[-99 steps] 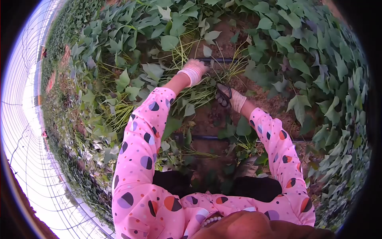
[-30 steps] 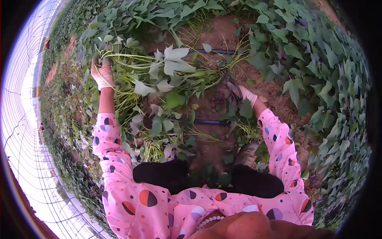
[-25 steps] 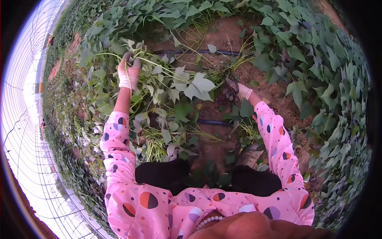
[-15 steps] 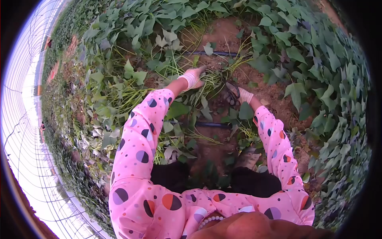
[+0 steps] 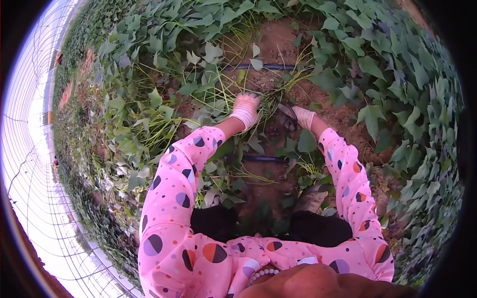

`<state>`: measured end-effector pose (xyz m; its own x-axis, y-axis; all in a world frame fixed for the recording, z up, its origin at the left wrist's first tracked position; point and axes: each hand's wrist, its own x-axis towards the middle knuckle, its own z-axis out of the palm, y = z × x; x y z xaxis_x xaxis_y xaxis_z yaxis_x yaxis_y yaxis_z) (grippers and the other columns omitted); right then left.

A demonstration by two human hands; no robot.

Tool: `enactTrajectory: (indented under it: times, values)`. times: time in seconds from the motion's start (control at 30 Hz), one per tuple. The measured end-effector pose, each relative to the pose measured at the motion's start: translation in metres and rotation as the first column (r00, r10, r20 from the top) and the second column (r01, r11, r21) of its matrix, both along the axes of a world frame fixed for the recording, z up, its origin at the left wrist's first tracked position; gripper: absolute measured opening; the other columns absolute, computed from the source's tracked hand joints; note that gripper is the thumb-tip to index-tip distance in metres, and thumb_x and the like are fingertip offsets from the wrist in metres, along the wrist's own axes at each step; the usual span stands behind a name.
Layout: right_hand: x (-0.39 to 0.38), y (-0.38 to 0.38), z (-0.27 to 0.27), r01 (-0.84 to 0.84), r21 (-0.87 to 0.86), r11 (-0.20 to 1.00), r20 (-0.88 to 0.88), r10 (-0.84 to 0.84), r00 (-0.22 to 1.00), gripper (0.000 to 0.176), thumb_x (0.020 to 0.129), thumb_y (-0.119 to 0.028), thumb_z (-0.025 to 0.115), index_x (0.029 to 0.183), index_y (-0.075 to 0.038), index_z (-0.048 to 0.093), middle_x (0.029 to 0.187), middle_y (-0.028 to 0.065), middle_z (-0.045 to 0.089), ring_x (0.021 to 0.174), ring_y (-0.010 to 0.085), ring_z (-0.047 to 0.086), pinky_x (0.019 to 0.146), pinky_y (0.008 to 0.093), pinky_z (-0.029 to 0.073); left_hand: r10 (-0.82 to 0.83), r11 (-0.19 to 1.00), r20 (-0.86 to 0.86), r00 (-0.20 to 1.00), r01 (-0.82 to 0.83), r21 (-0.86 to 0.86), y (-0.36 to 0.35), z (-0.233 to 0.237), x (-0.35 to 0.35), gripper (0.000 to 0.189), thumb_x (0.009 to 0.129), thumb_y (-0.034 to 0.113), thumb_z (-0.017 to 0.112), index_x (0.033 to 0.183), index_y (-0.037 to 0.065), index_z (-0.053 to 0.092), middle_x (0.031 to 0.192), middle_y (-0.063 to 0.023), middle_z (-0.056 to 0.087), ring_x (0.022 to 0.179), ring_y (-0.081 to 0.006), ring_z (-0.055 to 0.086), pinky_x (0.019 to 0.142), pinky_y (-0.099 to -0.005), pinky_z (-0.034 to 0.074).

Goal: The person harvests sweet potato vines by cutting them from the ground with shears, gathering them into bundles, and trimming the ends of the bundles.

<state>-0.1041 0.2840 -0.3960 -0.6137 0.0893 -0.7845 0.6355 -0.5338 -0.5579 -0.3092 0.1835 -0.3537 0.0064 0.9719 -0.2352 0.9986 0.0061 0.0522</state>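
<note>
The vine stems [image 5: 266,97] lie bunched, their long axis running across, from bare soil just right of the left hand [image 5: 246,107] leftward under it into the leaves. That gloved hand is curled tight on them. The right hand [image 5: 303,117], just beside, is closed around dark shears [image 5: 287,112] that lie between the hands. A black hose [image 5: 266,66] runs beyond both.

Pink sleeves [image 5: 174,184] with dark and orange dots, green leaves [image 5: 387,64], reddish-brown soil [image 5: 271,42]

The left hand [image 5: 247,107] and right hand [image 5: 303,116] wear ribbed knitted cloth. The sleeves [image 5: 174,198] are soft matt cloth. Leaves [image 5: 367,64] look smooth, the soil [image 5: 272,42] crumbly and rough, the hose [image 5: 273,66] smooth black plastic.
</note>
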Motion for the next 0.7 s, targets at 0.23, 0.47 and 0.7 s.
enactTrajectory:
  times: [0.23,0.47,0.7]
  values:
    - [-0.01,0.002,-0.005,-0.059,0.042,0.997,0.006,0.059,0.998,0.062,0.083,-0.07,0.05,0.08,-0.009,0.062,0.065,0.0057,0.062,0.05,0.0193,0.056,0.049,0.0322,0.043,0.031,0.984,-0.174,0.984,-0.061,-0.17,0.011,-0.014,0.02,0.028,0.078,0.031,0.062,0.097,0.012,0.067,0.101,-0.011,0.065,0.098,-0.0256,0.062,0.083,-0.0394,0.047]
    - [-0.013,0.004,-0.016,-0.089,0.112,0.99,0.061,0.083,0.995,0.059,0.083,-0.069,0.05,0.08,-0.012,0.063,0.066,0.007,0.062,0.053,0.0191,0.057,0.052,0.0328,0.045,0.199,0.974,-0.01,0.98,-0.199,-0.107,-0.002,-0.006,0.024,0.04,0.07,0.034,0.072,0.101,0.009,0.065,0.109,-0.014,0.062,0.105,-0.0266,0.059,0.086,-0.039,0.047]
    - [-0.034,0.023,-0.01,-0.257,0.349,0.901,0.175,0.207,0.963,0.062,0.084,-0.066,0.052,0.082,-0.005,0.067,0.068,0.0077,0.063,0.055,0.0195,0.059,0.053,0.0338,0.045,0.357,0.93,0.01,0.934,-0.354,-0.103,0.006,-0.02,0.021,0.057,0.07,0.032,0.072,0.117,0.005,0.053,0.108,-0.0162,0.063,0.102,-0.0279,0.062,0.086,-0.0378,0.048]
